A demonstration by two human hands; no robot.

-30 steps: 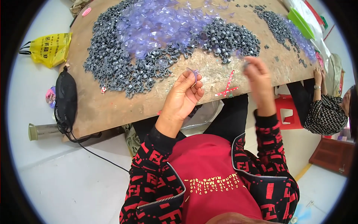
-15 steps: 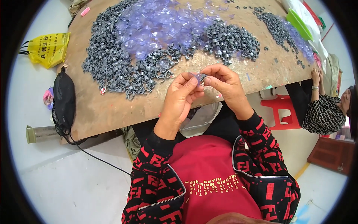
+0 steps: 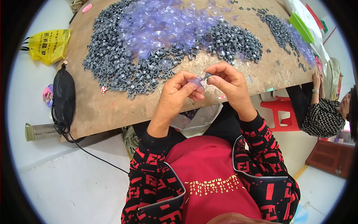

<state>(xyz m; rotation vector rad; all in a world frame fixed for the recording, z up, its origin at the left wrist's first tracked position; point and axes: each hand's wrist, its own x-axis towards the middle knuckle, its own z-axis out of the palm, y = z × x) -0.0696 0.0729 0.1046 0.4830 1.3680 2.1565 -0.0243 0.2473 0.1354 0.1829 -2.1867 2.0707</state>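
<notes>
Head | left hand (image 3: 174, 91): translucent violet cup (image 3: 195, 81) | right hand (image 3: 232, 85): grey plastic clip (image 3: 207, 76)

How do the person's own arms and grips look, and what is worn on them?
The left sleeve and the right sleeve match: long, black, patterned with blocky red marks shaped like letters. They end in black cuffs. The left grip and the right grip are bare hands, without gloves; no watch is visible on either.
</notes>
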